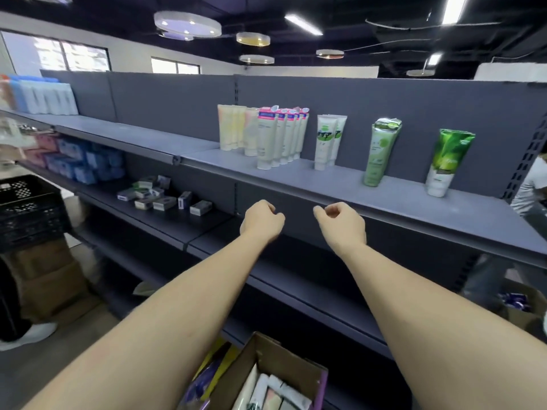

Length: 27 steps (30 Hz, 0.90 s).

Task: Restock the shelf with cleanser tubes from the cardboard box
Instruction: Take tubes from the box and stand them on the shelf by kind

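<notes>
While both arms reach toward the shelf, I log this:

Shelf: grey top shelf (296,176) carries every standing tube; all upright on their caps.
Cream tubes (233,127): I count three, far left of the group, packed side by side.
Pink-label tubes (281,134): about five in one file running front to back; the rear ones overlap, so the count is unsure.
White tubes with green print (328,140): two, touching.
Light green tube (381,152): one, standing apart.
Dark green tube (447,161): one, nearest the right upright.
Cardboard box (266,359): bottom centre, below my arms, flaps open, several tubes lying inside; number unclear.
Left hand (262,220): fingers curled in, gripping nothing, just below the shelf's front lip.
Right hand (340,221): fingers curled likewise, thumb near forefinger, nothing held, well apart from the tubes.
</notes>
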Each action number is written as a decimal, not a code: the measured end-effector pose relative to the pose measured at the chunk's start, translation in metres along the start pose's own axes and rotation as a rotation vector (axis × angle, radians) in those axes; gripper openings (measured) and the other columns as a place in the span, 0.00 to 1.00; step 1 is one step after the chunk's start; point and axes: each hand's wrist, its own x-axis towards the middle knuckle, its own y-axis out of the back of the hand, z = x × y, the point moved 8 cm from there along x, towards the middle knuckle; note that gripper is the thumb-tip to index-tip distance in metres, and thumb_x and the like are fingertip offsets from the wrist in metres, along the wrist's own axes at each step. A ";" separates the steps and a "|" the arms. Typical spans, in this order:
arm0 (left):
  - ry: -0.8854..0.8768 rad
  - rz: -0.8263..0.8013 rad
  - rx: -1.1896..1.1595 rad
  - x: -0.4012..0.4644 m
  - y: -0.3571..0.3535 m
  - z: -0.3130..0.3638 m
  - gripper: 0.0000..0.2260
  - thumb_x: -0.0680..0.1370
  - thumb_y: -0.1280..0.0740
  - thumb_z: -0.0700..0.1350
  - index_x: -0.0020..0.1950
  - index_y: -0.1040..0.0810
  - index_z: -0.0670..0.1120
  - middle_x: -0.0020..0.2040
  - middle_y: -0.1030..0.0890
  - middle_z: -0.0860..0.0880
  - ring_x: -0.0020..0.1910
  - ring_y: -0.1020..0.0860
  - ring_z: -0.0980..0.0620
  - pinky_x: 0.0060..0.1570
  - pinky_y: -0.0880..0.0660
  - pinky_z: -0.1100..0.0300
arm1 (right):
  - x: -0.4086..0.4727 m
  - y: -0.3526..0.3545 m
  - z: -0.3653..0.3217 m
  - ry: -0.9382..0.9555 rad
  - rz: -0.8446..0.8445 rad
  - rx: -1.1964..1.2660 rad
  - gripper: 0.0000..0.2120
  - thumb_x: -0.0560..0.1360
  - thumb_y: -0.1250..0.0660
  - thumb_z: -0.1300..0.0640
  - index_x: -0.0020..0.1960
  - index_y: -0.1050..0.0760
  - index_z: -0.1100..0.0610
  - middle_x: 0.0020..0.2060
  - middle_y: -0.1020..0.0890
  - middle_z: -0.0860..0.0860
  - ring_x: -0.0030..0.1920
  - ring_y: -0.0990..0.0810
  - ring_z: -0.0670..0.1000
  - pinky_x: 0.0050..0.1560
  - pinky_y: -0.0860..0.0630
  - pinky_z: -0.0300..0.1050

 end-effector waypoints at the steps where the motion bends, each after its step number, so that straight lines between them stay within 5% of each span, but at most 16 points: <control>1: 0.004 -0.011 0.010 0.000 0.004 -0.012 0.14 0.78 0.36 0.48 0.64 0.25 0.48 0.61 0.22 0.52 0.51 0.25 0.52 0.47 0.31 0.60 | -0.006 -0.011 -0.002 -0.006 -0.019 0.005 0.16 0.75 0.35 0.41 0.57 0.23 0.50 0.51 0.19 0.46 0.50 0.21 0.50 0.49 0.27 0.45; 5: 0.023 -0.051 0.090 0.001 0.020 -0.066 0.14 0.78 0.36 0.49 0.63 0.25 0.49 0.60 0.22 0.52 0.52 0.24 0.52 0.46 0.32 0.60 | -0.033 -0.060 -0.004 -0.056 -0.082 0.003 0.24 0.76 0.34 0.43 0.69 0.28 0.51 0.56 0.22 0.46 0.51 0.23 0.50 0.51 0.26 0.45; 13: 0.021 -0.238 0.168 0.002 -0.009 -0.152 0.17 0.78 0.35 0.49 0.66 0.26 0.47 0.63 0.22 0.49 0.60 0.24 0.48 0.54 0.28 0.57 | -0.087 -0.137 0.043 -0.205 -0.192 -0.067 0.30 0.75 0.33 0.44 0.74 0.34 0.51 0.67 0.26 0.50 0.62 0.24 0.53 0.57 0.27 0.47; 18: 0.054 -0.395 0.167 -0.011 -0.068 -0.190 0.18 0.77 0.34 0.47 0.67 0.27 0.46 0.65 0.23 0.47 0.61 0.24 0.46 0.58 0.26 0.55 | -0.113 -0.164 0.111 -0.387 -0.316 -0.082 0.33 0.76 0.30 0.46 0.76 0.38 0.54 0.63 0.24 0.52 0.51 0.26 0.51 0.51 0.31 0.43; 27: 0.140 -0.507 0.198 -0.027 -0.172 -0.254 0.15 0.76 0.33 0.47 0.63 0.23 0.47 0.59 0.19 0.48 0.57 0.22 0.47 0.59 0.25 0.53 | -0.124 -0.222 0.233 -0.593 -0.431 -0.063 0.34 0.76 0.31 0.48 0.77 0.39 0.56 0.58 0.23 0.52 0.51 0.26 0.50 0.51 0.31 0.42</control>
